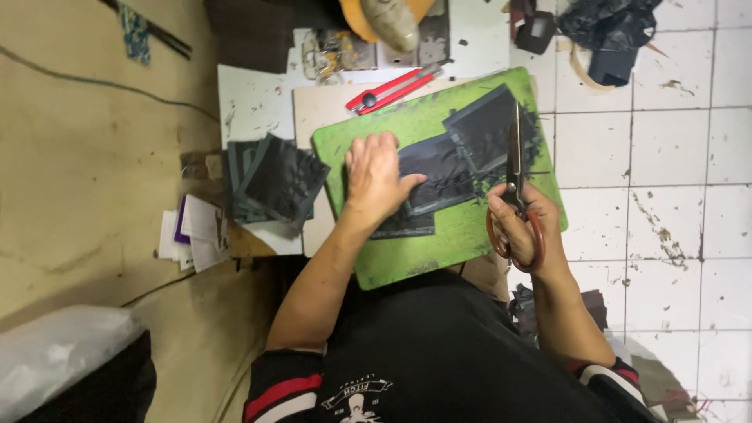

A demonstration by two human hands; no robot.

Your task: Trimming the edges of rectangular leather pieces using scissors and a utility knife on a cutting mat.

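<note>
My left hand [377, 176] lies flat on a dark leather-like piece [439, 168] that rests on a green cutting board [439, 243]. My right hand [523, 223] grips large scissors [515, 153] by their reddish-brown handles, blades pointing away over another dark framed piece [484, 125] at the board's far side. More dark pieces lie under my left palm.
A stack of dark cut pieces [274, 182] sits left of the board. A red utility knife [392, 90] lies beyond the board on pale cardboard. Papers [192, 231] lie at the left. Dark scraps [607, 35] sit on the white tiled floor at the upper right.
</note>
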